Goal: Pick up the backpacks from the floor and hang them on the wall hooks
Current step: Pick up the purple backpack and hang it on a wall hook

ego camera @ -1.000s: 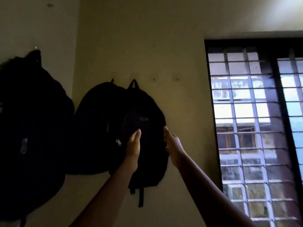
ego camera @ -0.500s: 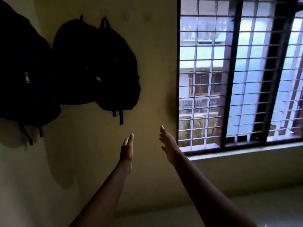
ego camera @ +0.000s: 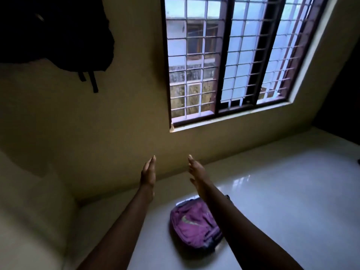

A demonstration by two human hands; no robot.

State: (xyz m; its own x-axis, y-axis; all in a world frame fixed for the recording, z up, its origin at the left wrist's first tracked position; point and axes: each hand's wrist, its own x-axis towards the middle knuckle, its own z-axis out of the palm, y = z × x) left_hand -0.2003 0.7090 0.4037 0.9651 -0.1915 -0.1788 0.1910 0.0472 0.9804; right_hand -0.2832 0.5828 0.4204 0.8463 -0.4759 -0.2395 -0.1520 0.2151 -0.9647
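Note:
A purple backpack lies flat on the pale floor near the wall, partly hidden behind my right forearm. Dark backpacks hang on the wall at the upper left, straps dangling below; their hooks are out of frame. My left hand is stretched forward, fingers straight and together, holding nothing. My right hand is held out beside it, flat and empty. Both hands hover above and beyond the purple backpack, apart from it.
A barred window with a dark frame fills the wall ahead, its sill at mid height. The glossy white floor spreads to the right. A wall corner stands at the left.
My view has swung down and right from the hung backpacks to the floor. My hands left the black backpack and lowered, and the purple backpack came into sight.

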